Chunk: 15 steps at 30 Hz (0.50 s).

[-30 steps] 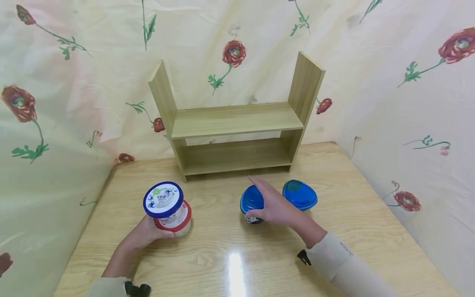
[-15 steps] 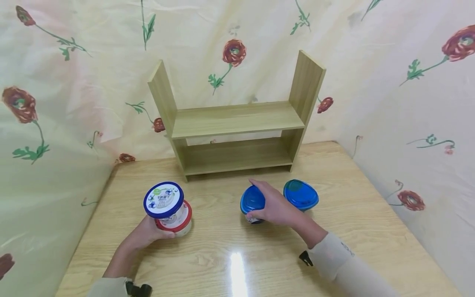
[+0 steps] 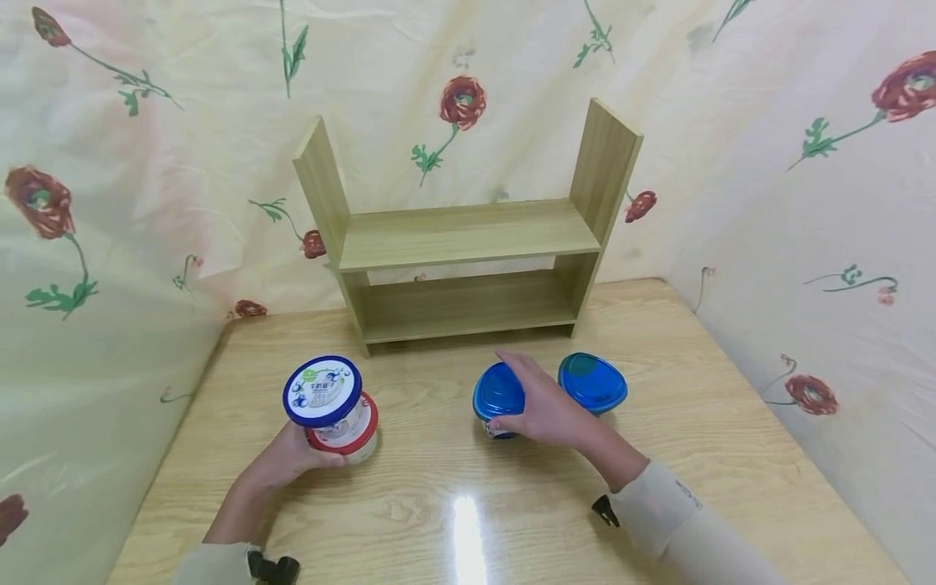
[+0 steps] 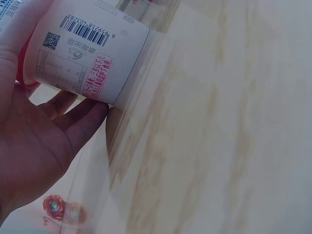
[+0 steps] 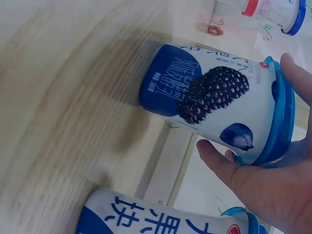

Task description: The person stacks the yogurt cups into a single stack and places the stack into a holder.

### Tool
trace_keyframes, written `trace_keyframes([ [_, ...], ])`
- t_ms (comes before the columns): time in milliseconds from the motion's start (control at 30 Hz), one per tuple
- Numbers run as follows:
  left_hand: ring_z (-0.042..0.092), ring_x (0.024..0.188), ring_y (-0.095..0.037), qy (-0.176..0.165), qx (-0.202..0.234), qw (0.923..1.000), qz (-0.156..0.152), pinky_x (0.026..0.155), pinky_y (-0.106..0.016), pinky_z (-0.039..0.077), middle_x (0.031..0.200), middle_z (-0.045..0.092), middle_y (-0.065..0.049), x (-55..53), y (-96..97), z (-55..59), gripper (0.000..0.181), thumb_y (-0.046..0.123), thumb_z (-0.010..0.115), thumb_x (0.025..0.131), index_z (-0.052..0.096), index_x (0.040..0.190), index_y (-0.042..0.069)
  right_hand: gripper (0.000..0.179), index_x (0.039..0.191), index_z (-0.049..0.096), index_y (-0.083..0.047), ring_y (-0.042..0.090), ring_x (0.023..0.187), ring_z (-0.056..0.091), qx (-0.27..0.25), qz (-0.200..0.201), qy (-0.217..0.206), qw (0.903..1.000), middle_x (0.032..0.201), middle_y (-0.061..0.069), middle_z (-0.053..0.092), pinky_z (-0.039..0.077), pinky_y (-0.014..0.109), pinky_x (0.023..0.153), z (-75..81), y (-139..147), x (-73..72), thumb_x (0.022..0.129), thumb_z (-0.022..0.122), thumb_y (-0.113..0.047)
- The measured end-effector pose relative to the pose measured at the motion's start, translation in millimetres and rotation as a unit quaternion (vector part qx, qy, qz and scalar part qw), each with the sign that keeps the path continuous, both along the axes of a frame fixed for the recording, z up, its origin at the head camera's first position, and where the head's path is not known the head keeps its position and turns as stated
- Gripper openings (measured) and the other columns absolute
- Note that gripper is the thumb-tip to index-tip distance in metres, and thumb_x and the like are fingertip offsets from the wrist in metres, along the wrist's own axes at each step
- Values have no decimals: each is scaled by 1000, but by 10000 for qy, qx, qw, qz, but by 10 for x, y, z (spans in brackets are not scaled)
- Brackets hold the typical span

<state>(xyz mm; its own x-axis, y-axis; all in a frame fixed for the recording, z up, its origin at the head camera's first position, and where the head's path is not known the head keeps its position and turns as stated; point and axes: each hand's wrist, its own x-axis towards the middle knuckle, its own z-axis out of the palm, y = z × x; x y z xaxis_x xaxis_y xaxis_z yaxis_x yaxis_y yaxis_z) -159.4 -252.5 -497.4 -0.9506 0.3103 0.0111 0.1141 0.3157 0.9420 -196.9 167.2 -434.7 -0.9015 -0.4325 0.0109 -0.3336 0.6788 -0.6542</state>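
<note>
In the head view my left hand (image 3: 292,457) grips the red-lidded tub (image 3: 358,447), thumb in front. A blue-rimmed tub (image 3: 322,393) is stacked on its lid, set a little to the left. The left wrist view shows the white side of the lower tub (image 4: 85,53), printed with a barcode, and fingers curled beneath it. My right hand (image 3: 548,413) holds a yogurt cup (image 3: 499,392) around its blue lid. In the right wrist view this yogurt cup (image 5: 214,97) has a blackberry picture and stands upright on the table.
A second blue-lidded cup (image 3: 594,383) stands just right of and behind my right hand. A two-tier wooden shelf (image 3: 468,236) is at the back of the table (image 3: 409,520), against a flowered cloth wall (image 3: 512,49). Similar cloth flanks both sides.
My right hand has shifted very slightly to the right over the cup's lid. The left hand and the stacked tubs stay in place.
</note>
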Motion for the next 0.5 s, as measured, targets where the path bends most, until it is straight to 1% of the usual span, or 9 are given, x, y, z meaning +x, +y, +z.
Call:
trace_keyframes([
  [33,37,140,-42,-11,-1,10000,13,113,-46,36,154,37,-18,2,-1,2,106,10,89,77,19,157,10,107,162,20,-25,43,142,36,26,-12,-21,10000,161,13,29,43,65,102,4,-2,4,80,85,-47],
  [67,37,140,-42,-7,10,10000,-4,112,-43,36,153,38,-19,3,-3,2,106,9,89,77,19,157,9,107,162,19,-26,43,142,35,39,-26,-41,10000,161,13,29,42,65,102,4,-4,7,80,85,-46],
  [167,36,140,-42,-58,45,10000,5,113,-44,35,154,37,-19,4,-5,-8,107,10,89,76,19,157,10,107,162,19,-26,43,142,35,-10,-124,-103,9999,160,14,30,41,66,103,-21,-14,14,80,84,-48],
  [200,36,140,-41,-92,62,9999,12,113,-45,34,154,37,-18,4,-4,-9,107,10,89,76,19,157,11,108,162,19,-25,44,142,35,-47,-173,-128,9998,160,14,31,41,66,103,-26,-19,19,79,85,-49],
  [267,35,141,-42,-90,88,9999,-3,113,-59,29,154,36,-18,3,-3,-11,108,9,89,76,18,158,11,110,161,20,-24,44,142,35,-118,-282,-177,9994,160,15,32,41,66,103,-45,-30,27,77,85,-51],
  [300,35,141,-43,-84,93,9999,-3,113,-62,27,154,36,-19,4,-2,-10,108,9,89,76,18,158,11,111,161,21,-23,44,142,36,-159,-346,-213,9990,160,15,32,41,66,103,-53,-38,32,76,86,-51],
  [500,35,141,-44,-84,48,9999,28,113,-65,27,154,36,-20,16,3,19,108,10,89,77,18,157,9,114,161,20,-20,44,143,34,-397,-779,-389,9954,161,14,31,40,63,105,-113,-90,58,74,87,-49],
])
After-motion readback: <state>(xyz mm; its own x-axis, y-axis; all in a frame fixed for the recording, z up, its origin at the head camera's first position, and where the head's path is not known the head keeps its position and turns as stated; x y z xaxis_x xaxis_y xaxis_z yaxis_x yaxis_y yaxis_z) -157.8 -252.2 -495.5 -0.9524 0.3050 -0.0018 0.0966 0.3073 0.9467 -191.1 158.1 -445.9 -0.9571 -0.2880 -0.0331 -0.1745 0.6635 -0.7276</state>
